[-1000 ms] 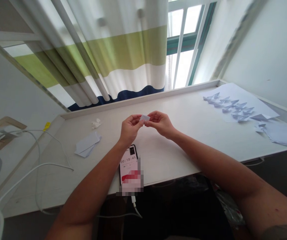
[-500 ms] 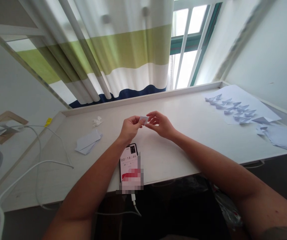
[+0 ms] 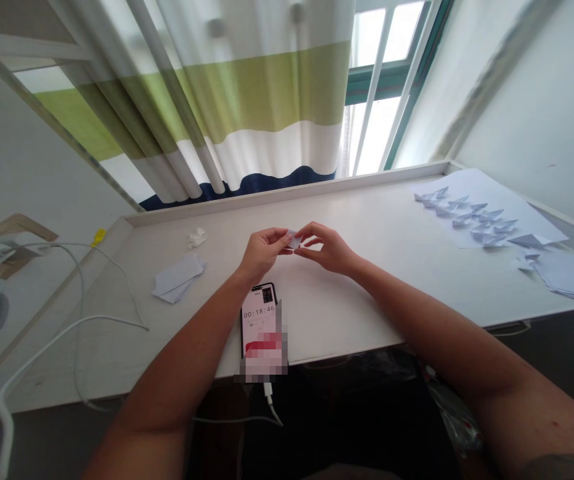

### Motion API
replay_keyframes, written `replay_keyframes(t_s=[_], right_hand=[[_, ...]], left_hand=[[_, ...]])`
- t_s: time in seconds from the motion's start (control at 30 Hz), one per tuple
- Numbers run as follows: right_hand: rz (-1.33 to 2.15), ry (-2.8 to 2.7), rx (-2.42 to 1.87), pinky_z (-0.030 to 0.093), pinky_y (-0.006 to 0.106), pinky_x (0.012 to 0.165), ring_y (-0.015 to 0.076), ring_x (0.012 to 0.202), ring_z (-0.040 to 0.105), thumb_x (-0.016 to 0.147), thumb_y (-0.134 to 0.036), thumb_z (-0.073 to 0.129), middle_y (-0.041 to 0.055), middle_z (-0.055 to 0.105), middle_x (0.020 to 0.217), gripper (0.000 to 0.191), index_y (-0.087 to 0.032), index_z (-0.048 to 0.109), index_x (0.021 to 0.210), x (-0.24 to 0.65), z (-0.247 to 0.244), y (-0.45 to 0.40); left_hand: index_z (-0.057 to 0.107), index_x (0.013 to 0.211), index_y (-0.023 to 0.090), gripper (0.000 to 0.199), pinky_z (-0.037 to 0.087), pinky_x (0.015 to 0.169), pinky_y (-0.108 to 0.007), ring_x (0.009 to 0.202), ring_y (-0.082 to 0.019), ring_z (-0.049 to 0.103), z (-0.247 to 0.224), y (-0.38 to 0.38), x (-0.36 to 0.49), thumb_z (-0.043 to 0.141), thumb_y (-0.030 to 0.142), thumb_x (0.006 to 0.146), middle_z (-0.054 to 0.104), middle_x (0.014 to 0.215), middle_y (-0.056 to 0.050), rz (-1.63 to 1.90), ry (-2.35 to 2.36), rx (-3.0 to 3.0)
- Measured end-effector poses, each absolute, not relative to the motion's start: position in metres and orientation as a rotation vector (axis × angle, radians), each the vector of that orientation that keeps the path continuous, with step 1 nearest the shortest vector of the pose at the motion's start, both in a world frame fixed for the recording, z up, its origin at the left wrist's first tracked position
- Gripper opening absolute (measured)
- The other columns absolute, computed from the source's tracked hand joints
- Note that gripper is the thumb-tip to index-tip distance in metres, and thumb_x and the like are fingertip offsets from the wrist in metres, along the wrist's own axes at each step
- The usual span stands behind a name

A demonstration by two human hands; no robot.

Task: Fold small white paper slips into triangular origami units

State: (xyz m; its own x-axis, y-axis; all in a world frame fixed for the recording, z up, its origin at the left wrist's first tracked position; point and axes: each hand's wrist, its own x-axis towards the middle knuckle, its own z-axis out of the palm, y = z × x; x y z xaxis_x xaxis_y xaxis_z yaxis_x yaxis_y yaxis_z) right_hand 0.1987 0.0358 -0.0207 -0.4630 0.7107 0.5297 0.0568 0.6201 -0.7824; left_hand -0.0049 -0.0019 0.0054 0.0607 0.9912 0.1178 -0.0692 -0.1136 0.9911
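Note:
A small folded piece of white paper [image 3: 294, 239] is held up above the middle of the white desk. My left hand [image 3: 263, 251] pinches its left side between thumb and fingers. On its right, my right hand [image 3: 327, 249] has thumb and fingertips closed on the paper's edge. The fingers hide part of the folds. Several small folded paper shapes [image 3: 477, 212] stand in rows on a large white sheet [image 3: 531, 213] at the right. Beside them lies a stack of white paper [image 3: 571, 275].
A phone [image 3: 261, 327] with a cable lies at the desk's front edge. Left of it are loose paper pieces [image 3: 177, 279] and a crumpled white scrap [image 3: 197, 239]. White cables [image 3: 67, 333] cross the left side. A raised rim [image 3: 287, 193] runs along the back.
The small paper has turned a little between my fingers, and my fingertips have shifted on it. The whole view has moved slightly.

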Motion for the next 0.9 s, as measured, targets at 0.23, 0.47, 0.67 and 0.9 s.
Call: replay_keyframes(t_s=[0.23, 0.47, 0.67, 0.9], right_hand=[[0.875, -1.932, -0.622, 0.068, 0.05, 0.094, 0.0236, 0.101, 0.074, 0.093, -0.046, 0.084, 0.0054, 0.074, 0.108, 0.024, -0.026, 0.077, 0.102, 0.1987, -0.0206, 0.036], [0.732, -1.916, -0.577, 0.067, 0.047, 0.085, 0.0224, 0.092, 0.072, 0.101, -0.059, 0.074, 0.0066, 0.072, 0.104, 0.035, -0.026, 0.081, 0.095, 0.1978, -0.0223, 0.0408], [0.703, -1.944, -0.557, 0.067, 0.045, 0.086, 0.0221, 0.093, 0.073, 0.101, -0.054, 0.076, 0.0065, 0.073, 0.106, 0.029, -0.027, 0.083, 0.1, 0.1985, -0.023, 0.041], [0.695, -2.015, -0.559, 0.067, 0.045, 0.091, 0.0234, 0.102, 0.074, 0.102, -0.034, 0.072, 0.0081, 0.074, 0.116, 0.015, -0.028, 0.084, 0.109, 0.2033, -0.0195, 0.0382]], left_hand=[[0.085, 0.095, 0.016, 0.05, 0.067, 0.093, -0.048, 0.085, -0.023, 0.08, 0.0052, -0.0051, -0.0033, 0.099, 0.058, 0.072, 0.084, 0.091, -0.009, 1.28, 1.029, 1.366], [0.085, 0.104, 0.015, 0.038, 0.067, 0.096, -0.046, 0.088, -0.022, 0.081, 0.0065, -0.0057, -0.0031, 0.091, 0.048, 0.086, 0.085, 0.096, -0.009, 1.18, 0.981, 1.374], [0.08, 0.102, 0.013, 0.019, 0.066, 0.103, -0.048, 0.085, -0.02, 0.082, 0.0073, -0.0034, -0.0034, 0.088, 0.027, 0.092, 0.084, 0.089, -0.008, 1.165, 1.0, 1.117], [0.078, 0.101, 0.013, 0.013, 0.063, 0.11, -0.046, 0.086, -0.017, 0.082, 0.0104, -0.0048, -0.0021, 0.086, 0.013, 0.092, 0.083, 0.089, -0.006, 1.188, 1.037, 0.999]])
